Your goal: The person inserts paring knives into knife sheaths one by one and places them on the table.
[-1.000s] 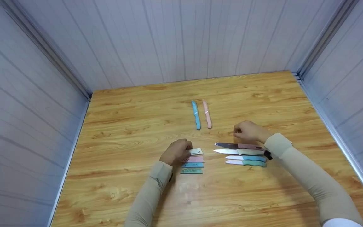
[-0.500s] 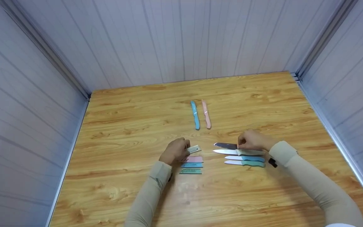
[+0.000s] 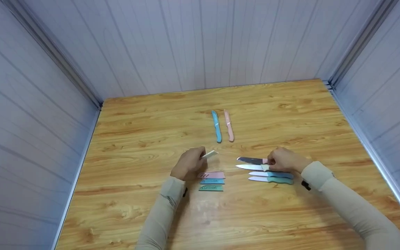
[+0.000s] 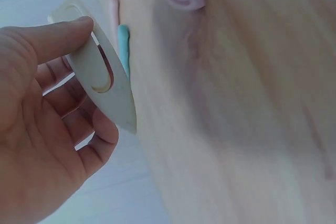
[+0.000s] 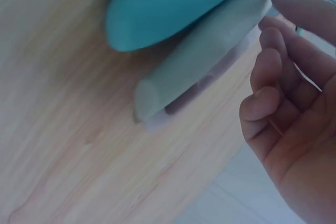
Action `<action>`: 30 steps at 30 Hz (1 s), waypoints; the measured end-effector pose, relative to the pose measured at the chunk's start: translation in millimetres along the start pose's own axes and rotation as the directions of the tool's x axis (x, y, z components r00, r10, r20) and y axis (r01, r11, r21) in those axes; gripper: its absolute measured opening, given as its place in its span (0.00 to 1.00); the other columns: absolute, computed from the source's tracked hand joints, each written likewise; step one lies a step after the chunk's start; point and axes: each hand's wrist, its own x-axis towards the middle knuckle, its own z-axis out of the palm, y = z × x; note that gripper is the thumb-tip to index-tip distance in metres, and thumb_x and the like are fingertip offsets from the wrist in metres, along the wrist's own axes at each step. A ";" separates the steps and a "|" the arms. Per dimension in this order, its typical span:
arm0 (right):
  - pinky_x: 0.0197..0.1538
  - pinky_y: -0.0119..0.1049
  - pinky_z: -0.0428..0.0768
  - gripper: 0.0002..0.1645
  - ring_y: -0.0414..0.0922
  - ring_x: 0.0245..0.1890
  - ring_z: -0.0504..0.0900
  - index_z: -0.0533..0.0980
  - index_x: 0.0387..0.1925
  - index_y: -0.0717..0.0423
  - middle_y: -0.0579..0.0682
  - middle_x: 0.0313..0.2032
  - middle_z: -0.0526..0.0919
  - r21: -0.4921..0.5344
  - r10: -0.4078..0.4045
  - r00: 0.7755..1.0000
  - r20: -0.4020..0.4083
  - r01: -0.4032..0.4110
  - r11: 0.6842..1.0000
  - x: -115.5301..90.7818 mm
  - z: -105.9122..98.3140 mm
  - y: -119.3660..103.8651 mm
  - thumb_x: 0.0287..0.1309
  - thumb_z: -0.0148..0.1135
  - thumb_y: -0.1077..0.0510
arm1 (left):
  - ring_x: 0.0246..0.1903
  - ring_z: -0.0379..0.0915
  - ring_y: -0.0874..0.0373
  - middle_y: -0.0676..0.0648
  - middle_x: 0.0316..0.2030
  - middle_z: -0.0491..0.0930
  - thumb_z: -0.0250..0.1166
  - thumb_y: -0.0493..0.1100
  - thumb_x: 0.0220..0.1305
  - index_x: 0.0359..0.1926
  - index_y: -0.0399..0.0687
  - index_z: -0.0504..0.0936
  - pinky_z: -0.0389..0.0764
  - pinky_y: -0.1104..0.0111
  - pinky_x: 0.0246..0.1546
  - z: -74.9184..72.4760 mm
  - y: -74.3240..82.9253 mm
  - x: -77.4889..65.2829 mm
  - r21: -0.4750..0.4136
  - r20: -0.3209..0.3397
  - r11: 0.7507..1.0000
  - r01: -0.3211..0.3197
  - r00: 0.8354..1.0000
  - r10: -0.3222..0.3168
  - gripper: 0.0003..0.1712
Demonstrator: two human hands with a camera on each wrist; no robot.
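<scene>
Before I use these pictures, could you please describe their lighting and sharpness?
Head view: sharpest, faint glare on the table below the green sheath; left wrist view: hazy, table grain blurred, a broad soft shadow right of the white sheath; right wrist view: dim, blurred, shade left of the blue handle.

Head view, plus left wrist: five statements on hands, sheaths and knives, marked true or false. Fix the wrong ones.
1. The left hand holds the white sheath. True.
2. Of the three sheaths on the table, the pink one lies in the middle. False: the blue sheath does.
3. The white-handled knife lies between the dark-bladed knife and the blue-handled knife. True.
4. The dark-bladed knife has a green handle. False: its handle is pinkish.
5. The right hand is at the nearer row of knives. True.
</scene>
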 end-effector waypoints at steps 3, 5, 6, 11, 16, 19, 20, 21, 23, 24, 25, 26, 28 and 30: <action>0.31 0.37 0.74 0.07 0.39 0.25 0.73 0.82 0.30 0.57 0.45 0.28 0.79 -0.023 0.018 1.000 0.003 -0.018 1.000 -2.5 0.9 0.0 0.55 0.65 0.56 | 0.24 0.66 0.57 0.53 0.27 0.73 0.56 0.43 0.69 0.37 0.50 0.74 0.69 0.65 0.26 -4.4 -0.9 -1.3 -0.026 -0.002 1.000 0.011 1.000 -0.011 0.03; 0.31 0.38 0.74 0.08 0.39 0.26 0.73 0.82 0.31 0.58 0.45 0.28 0.79 -0.024 0.030 1.000 0.008 -0.030 0.999 -3.4 1.5 -1.2 0.55 0.66 0.56 | 0.25 0.67 0.57 0.53 0.29 0.74 0.56 0.43 0.69 0.39 0.49 0.74 0.69 0.64 0.27 -6.1 -1.5 -1.8 -0.036 0.004 0.999 0.018 1.000 -0.017 0.04; 0.31 0.38 0.74 0.08 0.40 0.26 0.72 0.82 0.32 0.58 0.45 0.28 0.79 -0.025 0.037 0.999 0.012 -0.036 0.999 -3.7 1.8 -1.9 0.55 0.66 0.56 | 0.26 0.67 0.57 0.52 0.29 0.74 0.56 0.43 0.69 0.40 0.49 0.74 0.70 0.64 0.28 -6.7 -1.6 -2.1 -0.042 0.007 0.999 0.023 1.000 -0.022 0.04; 0.31 0.38 0.73 0.07 0.40 0.26 0.71 0.81 0.32 0.57 0.45 0.28 0.77 -0.024 0.061 0.998 0.023 -0.060 0.998 -5.0 3.0 -4.4 0.54 0.67 0.57 | 0.30 0.68 0.57 0.52 0.34 0.75 0.55 0.44 0.69 0.44 0.48 0.74 0.72 0.63 0.34 -7.3 -1.4 -2.1 -0.059 0.031 0.997 0.044 0.999 -0.042 0.07; 0.30 0.38 0.71 0.06 0.41 0.26 0.70 0.78 0.29 0.55 0.45 0.27 0.74 -0.022 0.062 0.998 0.019 -0.061 0.998 -4.6 2.4 -4.7 0.54 0.67 0.57 | 0.30 0.68 0.56 0.51 0.34 0.76 0.55 0.43 0.69 0.43 0.48 0.75 0.72 0.62 0.35 -7.0 -1.0 -2.6 -0.075 0.032 0.996 0.046 0.999 -0.043 0.06; 0.31 0.38 0.71 0.05 0.41 0.26 0.70 0.78 0.29 0.54 0.45 0.27 0.75 -0.016 0.069 0.997 0.024 -0.068 0.998 -4.3 1.8 -5.1 0.54 0.67 0.58 | 0.30 0.68 0.56 0.51 0.34 0.76 0.56 0.43 0.69 0.43 0.48 0.75 0.72 0.62 0.35 -6.5 -1.0 -3.1 -0.087 0.031 0.996 0.038 0.999 -0.035 0.06; 0.31 0.38 0.72 0.05 0.41 0.26 0.70 0.78 0.29 0.54 0.45 0.27 0.75 -0.010 0.075 0.997 0.028 -0.075 0.997 -4.2 1.6 -5.4 0.54 0.67 0.58 | 0.30 0.68 0.56 0.51 0.34 0.76 0.56 0.43 0.69 0.43 0.48 0.75 0.72 0.62 0.35 -6.4 -1.1 -3.2 -0.090 0.031 0.995 0.038 0.999 -0.035 0.06; 0.31 0.38 0.72 0.05 0.41 0.26 0.71 0.78 0.29 0.54 0.44 0.27 0.75 -0.004 0.076 0.997 0.032 -0.076 0.997 -4.2 1.5 -5.7 0.54 0.67 0.58 | 0.30 0.68 0.56 0.51 0.35 0.76 0.56 0.43 0.69 0.43 0.48 0.75 0.72 0.62 0.35 -6.3 -1.1 -3.3 -0.093 0.031 0.995 0.039 0.999 -0.036 0.05; 0.31 0.38 0.72 0.05 0.41 0.26 0.71 0.78 0.30 0.54 0.44 0.26 0.75 0.008 0.077 0.996 0.036 -0.078 0.997 -4.4 1.3 -6.2 0.54 0.67 0.58 | 0.31 0.68 0.56 0.51 0.35 0.76 0.56 0.43 0.69 0.43 0.49 0.74 0.72 0.63 0.36 -5.9 -1.3 -3.5 -0.095 0.033 0.994 0.047 0.998 -0.044 0.05; 0.31 0.38 0.73 0.05 0.41 0.26 0.71 0.78 0.30 0.54 0.44 0.27 0.76 0.011 0.073 0.997 0.036 -0.074 0.997 -4.6 1.3 -6.2 0.53 0.67 0.59 | 0.31 0.68 0.56 0.51 0.35 0.76 0.57 0.43 0.69 0.43 0.48 0.75 0.72 0.63 0.36 -5.7 -1.5 -3.7 -0.090 0.033 0.995 0.043 0.999 -0.040 0.05; 0.32 0.38 0.73 0.05 0.40 0.26 0.72 0.78 0.30 0.54 0.43 0.27 0.76 0.016 0.074 0.997 0.037 -0.074 0.997 -4.6 1.5 -6.2 0.53 0.67 0.59 | 0.31 0.69 0.57 0.51 0.35 0.77 0.57 0.42 0.69 0.43 0.48 0.75 0.72 0.63 0.36 -5.3 -1.7 -3.8 -0.084 0.032 0.996 0.037 0.999 -0.034 0.06; 0.32 0.38 0.73 0.05 0.40 0.26 0.72 0.78 0.31 0.54 0.44 0.27 0.76 0.018 0.068 0.997 0.035 -0.069 0.997 -4.6 1.7 -6.2 0.53 0.67 0.59 | 0.31 0.69 0.57 0.51 0.36 0.77 0.57 0.42 0.69 0.44 0.48 0.75 0.73 0.63 0.36 -5.1 -2.0 -3.8 -0.080 0.030 0.996 0.030 0.999 -0.027 0.06; 0.32 0.38 0.73 0.05 0.40 0.26 0.72 0.78 0.32 0.55 0.44 0.27 0.77 0.014 0.056 0.998 0.032 -0.057 0.998 -4.7 1.8 -5.7 0.53 0.67 0.59 | 0.30 0.68 0.57 0.50 0.35 0.77 0.57 0.41 0.69 0.44 0.47 0.76 0.73 0.62 0.35 -4.4 -2.5 -3.8 -0.070 0.026 0.997 0.014 1.000 -0.012 0.06; 0.32 0.38 0.73 0.05 0.40 0.26 0.72 0.79 0.32 0.55 0.44 0.28 0.77 0.006 0.045 0.998 0.032 -0.045 0.999 -4.5 1.8 -5.0 0.53 0.67 0.59 | 0.29 0.68 0.57 0.49 0.35 0.78 0.57 0.41 0.69 0.44 0.45 0.76 0.73 0.62 0.35 -4.2 -2.8 -3.6 -0.059 0.019 0.998 -0.006 1.000 0.007 0.06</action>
